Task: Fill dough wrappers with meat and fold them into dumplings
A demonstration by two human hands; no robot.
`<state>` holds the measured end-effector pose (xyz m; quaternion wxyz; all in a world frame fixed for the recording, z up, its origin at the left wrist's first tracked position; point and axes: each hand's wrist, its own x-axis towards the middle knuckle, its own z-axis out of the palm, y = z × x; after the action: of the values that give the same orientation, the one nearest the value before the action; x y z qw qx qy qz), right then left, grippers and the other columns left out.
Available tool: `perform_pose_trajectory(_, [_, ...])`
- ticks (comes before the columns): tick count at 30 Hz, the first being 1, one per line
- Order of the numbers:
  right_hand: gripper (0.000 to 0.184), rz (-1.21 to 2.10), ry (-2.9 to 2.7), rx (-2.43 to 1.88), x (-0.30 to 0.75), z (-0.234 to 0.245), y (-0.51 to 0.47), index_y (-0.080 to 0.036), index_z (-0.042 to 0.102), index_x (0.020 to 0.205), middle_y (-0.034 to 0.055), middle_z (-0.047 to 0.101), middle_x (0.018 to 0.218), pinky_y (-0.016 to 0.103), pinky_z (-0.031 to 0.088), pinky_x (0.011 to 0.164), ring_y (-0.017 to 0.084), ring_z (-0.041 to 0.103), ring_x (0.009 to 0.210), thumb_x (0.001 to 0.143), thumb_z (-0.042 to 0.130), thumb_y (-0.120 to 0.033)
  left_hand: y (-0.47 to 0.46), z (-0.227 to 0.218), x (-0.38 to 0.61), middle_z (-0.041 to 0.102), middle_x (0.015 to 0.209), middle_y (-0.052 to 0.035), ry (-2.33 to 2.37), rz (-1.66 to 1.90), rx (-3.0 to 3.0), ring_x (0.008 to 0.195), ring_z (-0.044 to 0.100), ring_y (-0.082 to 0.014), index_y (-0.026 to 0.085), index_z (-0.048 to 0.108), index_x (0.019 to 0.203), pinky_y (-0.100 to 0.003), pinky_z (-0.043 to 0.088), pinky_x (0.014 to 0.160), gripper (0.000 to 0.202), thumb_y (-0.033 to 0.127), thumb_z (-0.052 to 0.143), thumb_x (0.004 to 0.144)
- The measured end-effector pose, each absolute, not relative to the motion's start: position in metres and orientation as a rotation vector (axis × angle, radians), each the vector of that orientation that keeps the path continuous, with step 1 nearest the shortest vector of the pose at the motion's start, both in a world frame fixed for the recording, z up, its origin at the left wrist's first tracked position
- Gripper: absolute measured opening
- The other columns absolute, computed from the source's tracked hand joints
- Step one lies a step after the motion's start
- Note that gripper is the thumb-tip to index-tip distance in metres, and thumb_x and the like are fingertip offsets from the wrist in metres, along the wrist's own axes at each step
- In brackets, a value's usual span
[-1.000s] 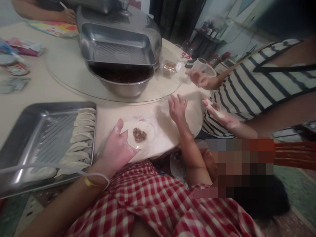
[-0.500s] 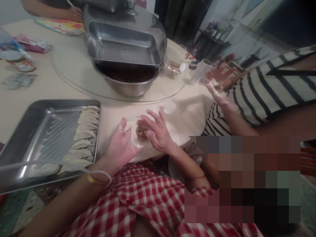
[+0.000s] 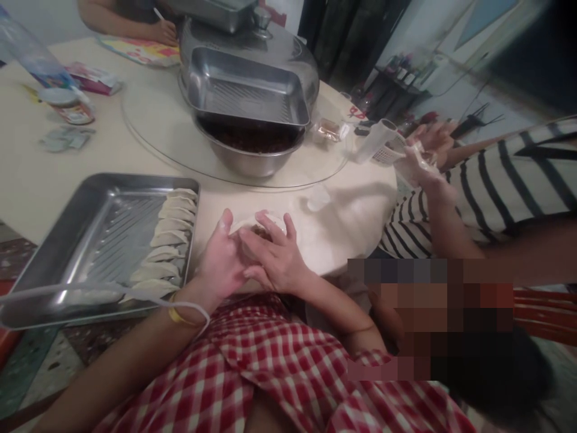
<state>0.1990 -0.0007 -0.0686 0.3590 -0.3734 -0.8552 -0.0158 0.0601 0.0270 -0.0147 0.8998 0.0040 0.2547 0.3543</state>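
Observation:
My left hand (image 3: 220, 258) is palm up, its thumb raised, and carries a round dumpling wrapper (image 3: 278, 220). Dark minced filling (image 3: 261, 231) shows in the middle of the wrapper. Over it lies my right hand (image 3: 280, 257), fingers spread and touching the wrapper and filling; it covers the near part of the wrapper. To the left stands a metal tray (image 3: 97, 198) with a row of folded dumplings (image 3: 174, 225) along its right side. Beyond my hands, a steel bowl (image 3: 255, 162) of dark filling sits under a second, tilted metal tray (image 3: 252, 90).
A glass turntable (image 3: 153, 147) bears the bowl and a large lidded pan (image 3: 288, 45). At right, a co-worker in a striped top (image 3: 487, 168) holds a wrapper in one hand. A jar (image 3: 67, 105) and a bottle (image 3: 36, 54) stand at left. Another person's hand (image 3: 164, 31) holds a white stick.
My right hand has moved left and down over the wrapper, covering more of it and the filling. The view has shifted, so the table things appear further right.

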Motion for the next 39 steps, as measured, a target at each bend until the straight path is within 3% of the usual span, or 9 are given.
perform_pose_trajectory(3, [0.060,-0.111,-2.195,-0.879,0.199,-0.072,-0.007,-0.017,0.041,0.145,0.0068,0.070,0.123,0.050,-0.006,0.124,0.025,0.033,0.145,0.095,0.042,-0.050,0.027,-0.009,0.058,0.076,0.097,-0.0126,0.560,0.771,0.010,0.092,0.072,-0.0265,0.013,0.054,0.135,-0.036,0.058,0.075,0.069,0.058,0.016,0.098])
perform_pose_trajectory(10, [0.052,-0.136,-2.231,-0.906,0.206,-0.072,-0.018,-0.028,0.053,0.136,-0.0015,0.067,0.128,0.046,-0.011,0.124,0.023,0.038,0.143,0.095,0.038,-0.055,0.026,-0.004,0.057,0.077,0.099,-0.0100,0.587,0.807,0.048,0.101,0.070,-0.0271,0.012,0.052,0.138,-0.040,0.049,0.097,0.068,0.058,0.022,0.098])
perform_pose_trajectory(14, [0.056,-0.333,-2.179,-0.959,0.199,-0.069,-0.016,-0.020,0.051,0.138,0.0034,0.064,0.133,0.045,-0.008,0.124,0.023,0.030,0.147,0.096,0.036,-0.054,0.023,-0.008,0.060,0.076,0.103,-0.0120,0.569,0.786,0.071,0.105,0.069,-0.0281,0.010,0.046,0.142,-0.043,0.048,0.099,0.070,0.058,0.021,0.098])
perform_pose_trajectory(20, [0.053,-0.409,-2.240,-0.890,0.201,-0.074,-0.028,-0.015,0.059,0.130,0.0022,0.067,0.128,0.051,-0.002,0.125,0.026,0.026,0.148,0.098,0.035,-0.051,0.025,-0.012,0.055,0.074,0.110,-0.0101,0.574,0.825,0.113,0.108,0.067,-0.0288,0.015,0.046,0.142,-0.045,0.049,0.097,0.067,0.059,0.026,0.097])
perform_pose_trajectory(26, [0.046,-0.373,-2.142,-0.846,0.223,-0.073,-0.035,-0.018,0.062,0.124,0.0024,0.073,0.114,0.048,0.002,0.126,0.024,0.033,0.145,0.097,0.036,-0.043,0.025,-0.012,0.054,0.067,0.125,-0.0155,0.532,0.898,0.125,0.119,0.060,-0.0305,0.008,0.043,0.142,-0.048,0.046,0.102,0.067,0.056,0.027,0.098])
perform_pose_trajectory(32, [0.043,-0.368,-2.172,-0.840,0.225,-0.078,-0.033,-0.020,0.061,0.125,0.0014,0.072,0.118,0.049,-0.001,0.125,0.025,0.035,0.144,0.097,0.039,-0.044,0.024,-0.007,0.056,0.063,0.131,-0.0159,0.518,0.856,0.081,0.123,0.056,-0.0333,0.008,0.045,0.140,-0.052,0.043,0.103,0.066,0.056,0.025,0.098])
perform_pose_trajectory(34, [0.041,-0.323,-2.160,-0.794,0.225,-0.079,-0.035,-0.020,0.060,0.126,0.0008,0.073,0.116,0.049,0.006,0.124,0.026,0.041,0.139,0.096,0.042,-0.042,0.024,-0.005,0.056,0.063,0.132,-0.0154,0.521,0.887,0.070,0.123,0.056,-0.0329,0.009,0.045,0.140,-0.052,0.042,0.104,0.066,0.056,0.026,0.098])
perform_pose_trajectory(36, [0.042,-0.189,-2.108,-0.726,0.224,-0.079,-0.038,-0.019,0.057,0.130,0.0032,0.073,0.116,0.047,0.025,0.118,0.025,0.051,0.129,0.095,0.045,-0.040,0.024,-0.005,0.056,0.063,0.132,-0.0158,0.506,0.909,0.075,0.124,0.056,-0.0322,0.008,0.044,0.140,-0.051,0.042,0.106,0.065,0.056,0.028,0.098])
perform_pose_trajectory(39, [0.043,0.344,-1.907,-0.721,0.220,-0.079,-0.041,-0.020,0.052,0.135,0.0084,0.071,0.120,0.040,0.049,0.092,0.020,0.063,0.107,0.098,0.041,-0.038,0.025,-0.008,0.057,0.063,0.131,-0.0165,0.491,0.888,0.119,0.125,0.054,-0.0327,0.008,0.046,0.138,-0.052,0.041,0.106,0.065,0.055,0.026,0.099])
